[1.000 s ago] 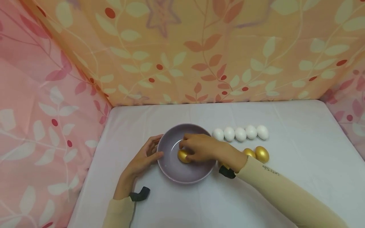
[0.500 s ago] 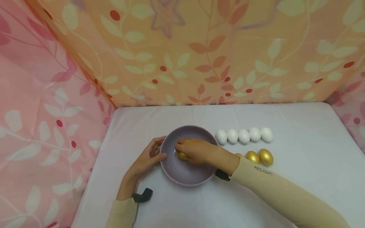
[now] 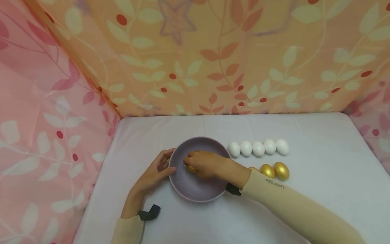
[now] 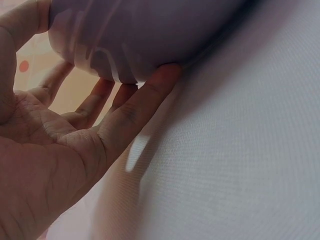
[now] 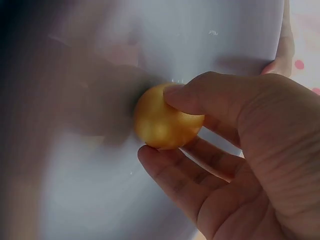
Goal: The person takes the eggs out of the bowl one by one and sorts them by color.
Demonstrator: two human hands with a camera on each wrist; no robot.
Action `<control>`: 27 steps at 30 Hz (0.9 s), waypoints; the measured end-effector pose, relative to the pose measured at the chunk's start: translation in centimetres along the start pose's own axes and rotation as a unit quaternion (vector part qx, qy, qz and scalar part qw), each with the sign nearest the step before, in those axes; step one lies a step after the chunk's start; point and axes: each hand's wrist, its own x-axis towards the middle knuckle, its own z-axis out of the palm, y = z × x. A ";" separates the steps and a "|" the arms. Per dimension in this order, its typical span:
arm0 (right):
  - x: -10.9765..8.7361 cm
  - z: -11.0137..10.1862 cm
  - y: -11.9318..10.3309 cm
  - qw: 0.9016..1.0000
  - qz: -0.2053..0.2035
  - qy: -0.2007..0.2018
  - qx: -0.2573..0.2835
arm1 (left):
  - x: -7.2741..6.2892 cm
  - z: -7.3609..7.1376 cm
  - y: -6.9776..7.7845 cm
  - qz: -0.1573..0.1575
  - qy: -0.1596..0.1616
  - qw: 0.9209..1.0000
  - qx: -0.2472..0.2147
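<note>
A round mauve bowl stands on the white-covered table. My left hand holds its left side, thumb over the rim and fingers against the outer wall, as the left wrist view also shows. Inside the bowl, my right hand grips a golden egg between thumb and fingers, low by the bowl's inner surface. Whether the egg touches the bowl I cannot tell. Three more golden eggs lie right of the bowl, one partly hidden behind the right forearm.
White eggs, several in a row, lie just right of the bowl, behind the golden ones. Orange patterned cloth rises behind the table, with pink cloth at the left and right.
With the golden egg in its grip, my right hand has shifted left inside the bowl, and its fingers cover more of the egg. My left hand stays on the bowl.
</note>
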 end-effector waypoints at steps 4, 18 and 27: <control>0.0 0.0 0.2 1.000 0.001 -0.001 0.011 | -0.1 0.0 0.1 0.003 0.000 1.000 -0.001; -1.6 -1.8 1.5 0.998 -0.012 0.042 0.040 | -0.1 -0.1 0.1 -0.003 0.003 1.000 -0.003; -4.2 -2.8 2.7 0.992 0.020 0.088 0.089 | -0.1 0.0 0.0 0.009 -0.004 1.000 0.002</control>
